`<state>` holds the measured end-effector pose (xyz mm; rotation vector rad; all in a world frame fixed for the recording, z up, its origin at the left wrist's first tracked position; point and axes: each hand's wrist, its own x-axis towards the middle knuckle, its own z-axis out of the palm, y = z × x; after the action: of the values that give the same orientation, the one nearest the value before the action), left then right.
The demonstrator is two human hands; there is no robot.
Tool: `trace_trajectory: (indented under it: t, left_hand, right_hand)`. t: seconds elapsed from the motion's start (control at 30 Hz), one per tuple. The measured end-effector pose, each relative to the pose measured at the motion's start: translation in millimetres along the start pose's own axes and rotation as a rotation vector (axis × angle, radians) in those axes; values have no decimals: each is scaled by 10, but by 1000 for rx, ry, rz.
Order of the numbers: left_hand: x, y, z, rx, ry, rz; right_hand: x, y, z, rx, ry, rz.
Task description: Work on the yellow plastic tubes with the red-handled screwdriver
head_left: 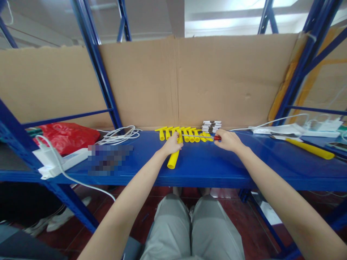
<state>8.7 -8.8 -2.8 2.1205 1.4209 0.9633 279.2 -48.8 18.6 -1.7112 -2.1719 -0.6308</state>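
Left hand (172,145) gripped yellow tube (173,159); right hand (227,140) clenched red-handled screwdriver (217,138); off-angle push could have made it slip.

A glossy blue metal shelf (217,162) bears a crumpled red plastic bag (70,136), a long white power strip (76,158), a loosely coiled white cable (119,135), a row of yellow T-shaped pieces (191,138), a neat white-and-brown stack (211,127) and a yellow-handled tool (311,148).

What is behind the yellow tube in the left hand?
Behind the yellow tube, a row of yellow T-shaped pieces is on the blue shelf, backed by a cardboard panel. The left hand and tube cover part of the row.
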Motion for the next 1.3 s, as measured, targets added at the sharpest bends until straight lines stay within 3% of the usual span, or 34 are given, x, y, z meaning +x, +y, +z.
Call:
trace_trajectory:
  t: [0.17,0.4,1.3]
  left_hand:
    - [-18,23,-6,37,-9,10]
    - [-10,20,-12,84,-19,15]
    - [21,-13,8,51,-26,14]
  right_hand:
    - [19,32,20,11,55,-73]
    - [14,1,14,-16,-56,33]
    - [24,-2,-16,15,-139,-8]
